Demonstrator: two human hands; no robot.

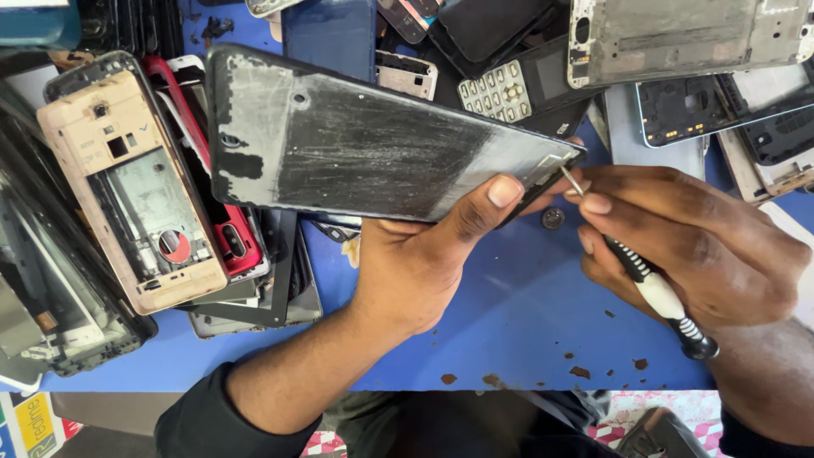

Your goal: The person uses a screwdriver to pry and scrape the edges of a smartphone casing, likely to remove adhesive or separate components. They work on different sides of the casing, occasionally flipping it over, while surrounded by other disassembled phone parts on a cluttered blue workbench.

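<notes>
Head view, one frame. Left hand (415, 263) holds a large black phone frame (356, 144) tilted above the blue tabletop (509, 331); thumb lies flat on its lower edge near the right corner, the other fingers are hidden behind the frame, so their spread cannot be told. Frame surface is scuffed grey, with small holes near its left end.

Right hand (695, 246) has its fingers pinched around a screwdriver (657, 293) with a black-and-white ribbed handle. The metal tip touches the frame's right corner; what it bears on is too small to make out.

A small round dark part (553, 219) lies on the tabletop just below that corner.

Toward the tabletop's left edge: a beige phone body (136, 187) with its back open, partly overlapping a red phone (229, 229). Along the far edge, a keypad phone (500, 89) and a grey frame (687, 38), both partly covered or cut off. Brown flecks (581, 371) near the front edge.
</notes>
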